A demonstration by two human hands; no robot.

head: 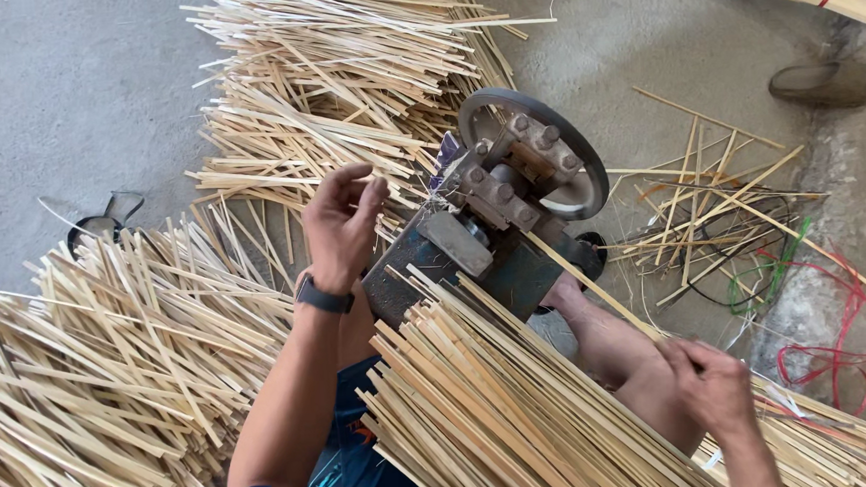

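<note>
While the right hand (714, 385) pinches the near end of a single bamboo strip (596, 289), its fingers closed round that strip, the left hand (340, 224) is raised ahead and to the left with fingers loosely curled and thumb near the fingertips; whether it grips anything I cannot tell, though nothing shows between the fingers; a dark watch (322, 297) sits on that wrist.

What matters is how the strip lies; its long axis runs on a slant from the right hand, up and leftward, to the machine (483, 245), which stands ahead of both hands and between them; the far end of the strip meets the machine's body just below the wheel (578, 154), so strip and machine touch or nearly so. The right hand is at the tail of the strip, well back from the machine; the left hand is the nearer of the two to the machine, just beside its left flank, but apart from the strip.

Between the hands and closer to the body, a thick bundle of strips (504, 420) lies across the lap, parallel in slant to the held one; a loose pile (100, 374) spreads on the floor left of the left hand; another heap (342, 69) lies beyond the machine; scattered strips and coloured cords (840, 349) lie on the floor right of the right hand.
</note>
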